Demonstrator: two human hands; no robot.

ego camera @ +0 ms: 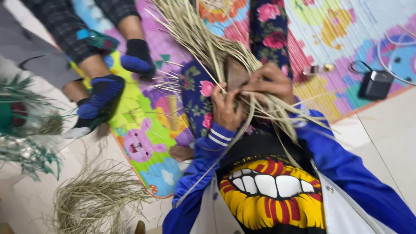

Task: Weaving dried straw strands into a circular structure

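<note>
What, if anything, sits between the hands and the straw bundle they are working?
Nothing visible. The left hand and right hand both already grip the straw bundle, fingers closed around the strands.

We sit on a pale tiled floor (390,143) partly covered by a bright cartoon play mat (143,130), under even indoor light.

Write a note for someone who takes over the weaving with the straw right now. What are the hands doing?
Left hand: gripping the straw bundle and pressing on the brown piece.
Right hand: fingers pinching strands beside that piece.
Bundle fans up over the flowered lap; loose ends trail down over the jacket.
Spare straw pile lies on the floor to the left.
Done: strands gathered. Left: how far the weave has got is too blurred to tell.
</note>
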